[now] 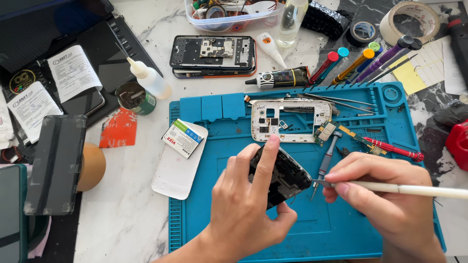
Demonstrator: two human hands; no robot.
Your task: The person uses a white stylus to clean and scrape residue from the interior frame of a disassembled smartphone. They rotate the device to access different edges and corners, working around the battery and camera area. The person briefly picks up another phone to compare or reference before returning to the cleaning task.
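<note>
My left hand (246,204) grips an opened dark phone body (282,176), tilted above the blue repair mat (214,219). My right hand (385,197) holds a thin white-handled tool (414,189); its metal tip touches the phone's right edge. Just behind lie a white phone frame (287,121), a small circuit board (325,131), a grey screwdriver (329,157) and a red screwdriver (392,149).
A white back cover (175,170) with a small battery (182,138) lies at the mat's left edge. Another opened phone (212,54), glue tubes (280,78), a squeeze bottle (148,78), coloured screwdrivers (363,63), tape rolls (408,22) and a parts tub (234,19) stand behind. Dark phones (56,163) lie left.
</note>
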